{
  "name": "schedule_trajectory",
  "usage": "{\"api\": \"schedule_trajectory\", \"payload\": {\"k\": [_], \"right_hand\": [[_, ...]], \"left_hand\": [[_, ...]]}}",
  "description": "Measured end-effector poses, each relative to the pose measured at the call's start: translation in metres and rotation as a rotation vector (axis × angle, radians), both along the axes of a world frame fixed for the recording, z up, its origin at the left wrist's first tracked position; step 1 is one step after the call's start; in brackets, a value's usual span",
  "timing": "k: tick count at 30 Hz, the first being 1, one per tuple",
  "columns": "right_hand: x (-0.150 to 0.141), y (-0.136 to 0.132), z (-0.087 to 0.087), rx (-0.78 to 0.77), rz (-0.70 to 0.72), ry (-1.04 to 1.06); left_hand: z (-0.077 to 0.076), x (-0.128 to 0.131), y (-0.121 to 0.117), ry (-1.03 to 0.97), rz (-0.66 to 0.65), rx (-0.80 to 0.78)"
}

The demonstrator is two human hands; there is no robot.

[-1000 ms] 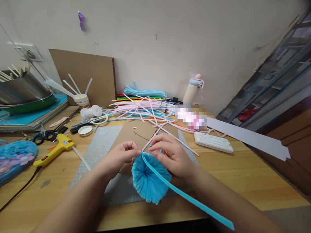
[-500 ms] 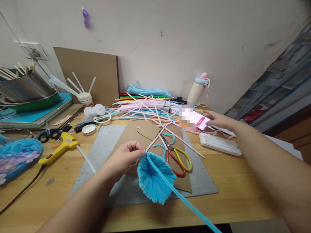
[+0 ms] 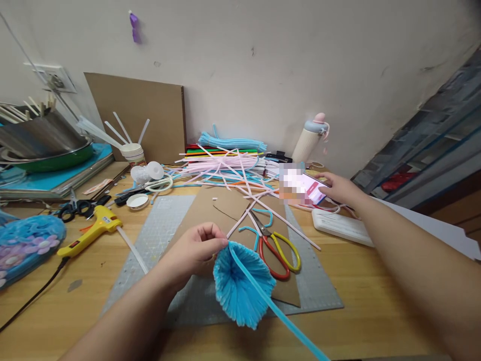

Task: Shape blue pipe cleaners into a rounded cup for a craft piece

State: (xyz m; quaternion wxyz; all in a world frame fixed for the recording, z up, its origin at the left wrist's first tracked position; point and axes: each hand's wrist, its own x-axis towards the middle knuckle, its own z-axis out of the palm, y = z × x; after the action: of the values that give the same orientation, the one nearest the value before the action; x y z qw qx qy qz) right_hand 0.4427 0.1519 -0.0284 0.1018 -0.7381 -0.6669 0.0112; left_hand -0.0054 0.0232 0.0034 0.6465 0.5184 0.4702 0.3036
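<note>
A ruffled, cone-shaped piece of blue pipe cleaners (image 3: 242, 288) hangs over the desk's front half. My left hand (image 3: 201, 245) pinches its upper rim between thumb and fingers. From that pinch a long blue pipe cleaner (image 3: 278, 311) runs down to the right, out of the frame. At the back right, my right hand (image 3: 338, 188) has thumb and fingers about the right end of a lit phone (image 3: 314, 189), partly pixelated. Scissors with one red and one yellow handle (image 3: 276, 253) lie beside the blue piece, near bent blue pipe cleaner offcuts (image 3: 250, 229).
A cardboard sheet (image 3: 291, 291) rests on a grey cutting mat (image 3: 323, 296). Behind are heaped pipe cleaners (image 3: 221, 163) and a bottle (image 3: 306, 143). A yellow glue gun (image 3: 92, 230) with a cord lies left. A white power strip (image 3: 340, 226) sits right, near my right forearm.
My right hand has left the blue piece and reached right to the phone, uncovering the scissors. My left hand keeps its pinch; the blue cone has tilted slightly. The view has shifted a little.
</note>
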Motion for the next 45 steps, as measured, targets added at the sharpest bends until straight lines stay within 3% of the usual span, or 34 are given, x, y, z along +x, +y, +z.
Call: {"api": "schedule_trajectory", "payload": {"k": [5, 14, 22, 30, 45], "right_hand": [[-0.012, -0.004, 0.002, 0.060, 0.016, -0.067], [-0.033, -0.018, 0.000, 0.169, 0.262, -0.364], [-0.031, -0.020, -0.001, 0.107, 0.274, -0.453], [-0.032, -0.022, -0.001, 0.227, 0.135, -0.469], [-0.031, -0.022, -0.005, 0.164, 0.234, -0.490]], "left_hand": [[0.002, 0.001, -0.001, -0.001, 0.005, 0.001], [0.003, 0.002, -0.001, 0.002, 0.012, 0.007], [0.004, 0.003, -0.003, 0.011, 0.010, -0.003], [0.003, 0.003, -0.002, -0.004, 0.005, 0.003], [0.003, 0.005, -0.001, 0.016, 0.016, -0.009]]}}
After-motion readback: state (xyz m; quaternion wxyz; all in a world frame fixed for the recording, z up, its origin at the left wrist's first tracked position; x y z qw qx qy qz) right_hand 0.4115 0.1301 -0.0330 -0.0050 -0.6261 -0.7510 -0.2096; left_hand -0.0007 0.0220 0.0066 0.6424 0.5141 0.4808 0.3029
